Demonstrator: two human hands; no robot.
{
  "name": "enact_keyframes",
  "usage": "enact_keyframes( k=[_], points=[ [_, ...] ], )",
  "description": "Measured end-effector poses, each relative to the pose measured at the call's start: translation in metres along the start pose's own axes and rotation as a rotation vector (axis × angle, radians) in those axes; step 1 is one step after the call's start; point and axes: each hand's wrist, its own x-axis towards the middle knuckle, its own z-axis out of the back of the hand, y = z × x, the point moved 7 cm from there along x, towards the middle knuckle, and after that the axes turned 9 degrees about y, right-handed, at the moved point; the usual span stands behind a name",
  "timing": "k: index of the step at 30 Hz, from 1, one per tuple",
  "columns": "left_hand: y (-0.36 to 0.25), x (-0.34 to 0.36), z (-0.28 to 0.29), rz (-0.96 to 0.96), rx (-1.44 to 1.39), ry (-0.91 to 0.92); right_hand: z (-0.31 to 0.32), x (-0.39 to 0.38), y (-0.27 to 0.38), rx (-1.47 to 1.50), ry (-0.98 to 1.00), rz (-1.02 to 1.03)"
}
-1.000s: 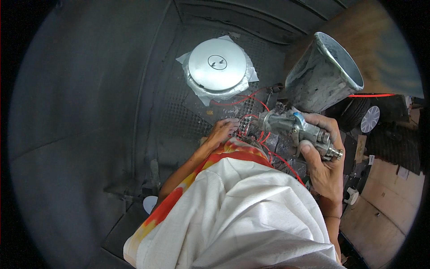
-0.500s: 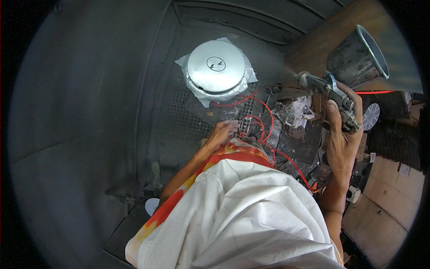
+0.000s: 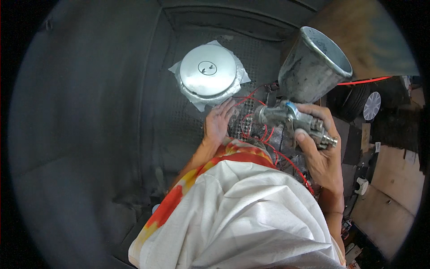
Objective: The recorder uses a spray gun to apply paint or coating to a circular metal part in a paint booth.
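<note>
My right hand is wrapped round a metal spray gun, its nozzle pointing left. A large grey, paint-stained cup sits tilted on top of the gun. My left hand is empty, its fingers stretched out just below a round silver disc. That disc has a small circled emblem in its middle and rests on a base wrapped in whitish sheeting. Whether my left fingertips touch the sheeting, I cannot tell.
Dark walls enclose the left and far sides. A thin red hose loops over the floor between my hands. To the right are a brown panel, a tyre, a white spoked wheel cover and pale boards.
My right hand has brought the spray gun left and down, nearer my body. My left hand has risen toward the disc, its fingers stretching out. The whole view has shifted slightly.
</note>
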Motion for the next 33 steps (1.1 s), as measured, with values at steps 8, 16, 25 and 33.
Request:
enact_keyframes(
  k=[8, 16, 25, 33],
  points=[
    [-0.089, -0.003, 0.108, -0.05, 0.106, -0.314, 0.022, 0.02, -0.011, -0.093, -0.312, 0.11],
    [-0.125, 0.0, 0.144, -0.158, 0.154, -0.233, -0.016, 0.016, -0.029, -0.032, 0.016, 0.075],
    [-0.035, -0.041, 0.181, 0.056, 0.185, -0.411, 0.022, 0.023, -0.042, -0.221, -0.206, 0.095],
    [0.004, -0.016, 0.078, 0.099, -0.083, -0.037, 0.002, 0.029, -0.019, -0.033, -0.16, 0.183]
  ],
)
